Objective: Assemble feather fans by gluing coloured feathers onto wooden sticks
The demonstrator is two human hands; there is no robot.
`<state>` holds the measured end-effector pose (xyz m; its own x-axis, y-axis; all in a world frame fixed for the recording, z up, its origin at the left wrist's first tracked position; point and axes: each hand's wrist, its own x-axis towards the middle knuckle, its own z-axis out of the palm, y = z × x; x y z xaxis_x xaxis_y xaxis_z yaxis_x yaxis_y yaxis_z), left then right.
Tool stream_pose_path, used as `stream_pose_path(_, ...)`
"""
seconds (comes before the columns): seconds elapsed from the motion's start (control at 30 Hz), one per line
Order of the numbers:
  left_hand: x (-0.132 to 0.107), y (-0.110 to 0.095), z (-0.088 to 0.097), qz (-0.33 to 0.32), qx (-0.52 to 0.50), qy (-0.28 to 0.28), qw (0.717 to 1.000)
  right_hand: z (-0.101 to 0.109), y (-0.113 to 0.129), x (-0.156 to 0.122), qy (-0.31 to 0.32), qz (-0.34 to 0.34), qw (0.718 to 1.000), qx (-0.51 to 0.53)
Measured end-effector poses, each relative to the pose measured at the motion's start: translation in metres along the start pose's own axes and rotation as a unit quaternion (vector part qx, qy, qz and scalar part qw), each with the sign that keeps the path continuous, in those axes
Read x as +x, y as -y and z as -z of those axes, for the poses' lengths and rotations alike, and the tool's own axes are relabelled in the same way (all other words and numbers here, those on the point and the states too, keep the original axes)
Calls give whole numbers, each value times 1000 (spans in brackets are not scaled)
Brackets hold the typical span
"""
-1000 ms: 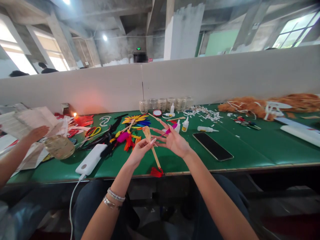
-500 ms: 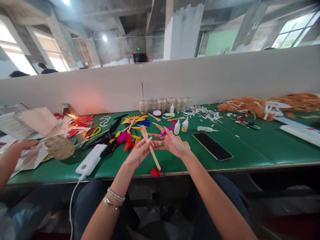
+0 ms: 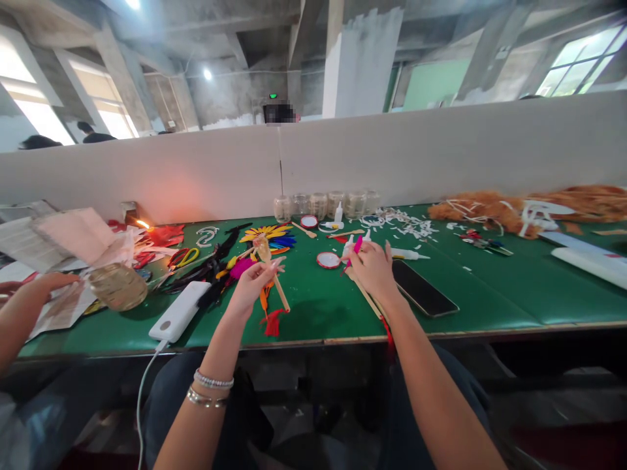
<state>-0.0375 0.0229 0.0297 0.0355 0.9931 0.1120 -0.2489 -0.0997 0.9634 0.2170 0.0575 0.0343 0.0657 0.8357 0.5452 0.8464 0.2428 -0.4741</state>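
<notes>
My left hand (image 3: 251, 285) is closed on a wooden spoon-shaped stick (image 3: 275, 287). The stick's rounded head points up and a red tassel (image 3: 272, 322) hangs from its lower end. My right hand (image 3: 373, 267) is over the green table (image 3: 318, 307), to the right. Its fingers are curled on a pink feather (image 3: 357, 245) that sticks up beside a small white glue bottle (image 3: 348, 245). A second wooden stick (image 3: 368, 300) with a red tassel (image 3: 389, 334) runs under that wrist. A round red-rimmed lid (image 3: 328, 260) lies between my hands.
A black phone (image 3: 424, 290) lies right of my right hand, and a white power bank (image 3: 179, 312) with a cable lies on the left. Coloured feathers (image 3: 267, 235), scissors (image 3: 183, 256), jars (image 3: 326, 203) and orange fluff (image 3: 490, 205) lie further back. Another person's hand (image 3: 49, 284) rests on papers beside a small flame (image 3: 142, 224).
My hands have moved apart. The left carried the tasselled stick to the left. The right went forward and right, towards the glue bottles. The red-rimmed lid now shows between them.
</notes>
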Motion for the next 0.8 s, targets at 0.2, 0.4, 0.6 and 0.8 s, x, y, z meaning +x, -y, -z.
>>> stream_pose_path(0.2, -6, 12, -23, 43, 27, 29, 998, -1, 19, -5, 61, -26, 932, 355)
stream_pose_path(0.4, -14, 14, -35, 130, 34, 86, 987, -10, 31, -8, 30, -64, 871, 486)
stream_pose_path(0.6, -15, 14, -35, 194, 0, 120, 974, -8, 36, -13, -22, -29, 907, 420)
stream_pose_path(0.8, -15, 14, -36, 216, -29, 123, 968, -6, 39, -21, -79, 38, 917, 390)
